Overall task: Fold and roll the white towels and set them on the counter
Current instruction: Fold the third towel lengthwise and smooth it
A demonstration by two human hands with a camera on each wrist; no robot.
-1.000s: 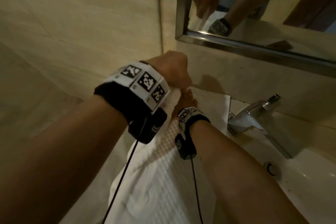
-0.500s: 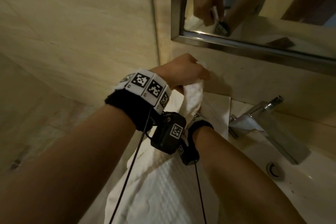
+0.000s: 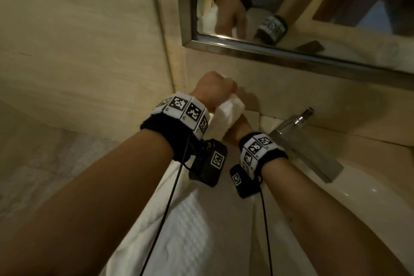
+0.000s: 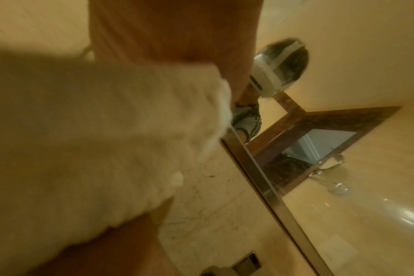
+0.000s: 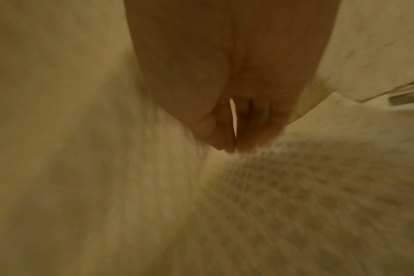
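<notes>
Head view: left hand [image 3: 212, 89] clenches the white towel [image 3: 230, 110]; right hand [image 3: 239, 127] pinches it below.

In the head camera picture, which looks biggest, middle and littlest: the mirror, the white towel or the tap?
1. The mirror and the white towel look about alike. The picture edge cuts off both, and arms hide some towel, so I won't rank them.
2. The tap looks smallest.

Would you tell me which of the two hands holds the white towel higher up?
The left hand: it grips the bunched top of the towel below the mirror, while the right hand pinches it lower down.
</notes>
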